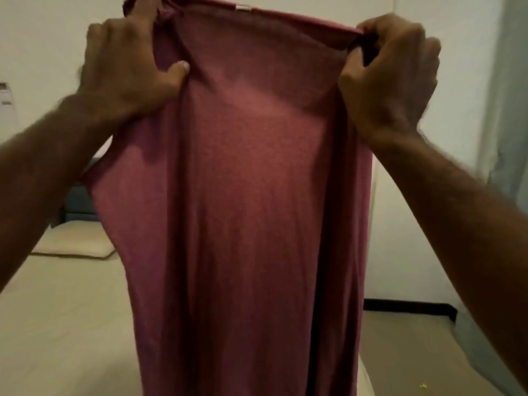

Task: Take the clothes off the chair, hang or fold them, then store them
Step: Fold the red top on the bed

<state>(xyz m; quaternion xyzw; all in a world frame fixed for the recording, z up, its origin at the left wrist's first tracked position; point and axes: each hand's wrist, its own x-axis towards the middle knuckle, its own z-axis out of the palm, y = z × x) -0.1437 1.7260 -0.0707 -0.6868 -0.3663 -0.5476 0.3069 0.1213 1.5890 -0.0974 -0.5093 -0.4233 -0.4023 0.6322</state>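
Hands hold up a dusty-pink, soft knit garment at head height, in front of a pale wall. The person's left hand grips the cloth near its top left corner, fingers curled behind the fabric and the thumb pressed on the front. The right hand grips the top right corner, with its fingers bunched round the rolled upper edge. Between the two hands the top hem runs in a fairly straight line, and a small pale tag sits on that hem near the middle.

The cloth hangs down long and loose, filling the centre of the view. It shows a fine heathered weave, and soft vertical folds run down its length. The middle looks lighter where light comes through, while the right edge falls into dark shadow. Its lower end passes out of view at the bottom, so what kind of garment it is cannot be told.

Below and to the left lies a bed with a cream sheet, and a flat cream pillow rests at its far end. A pale curtain hangs at the right.
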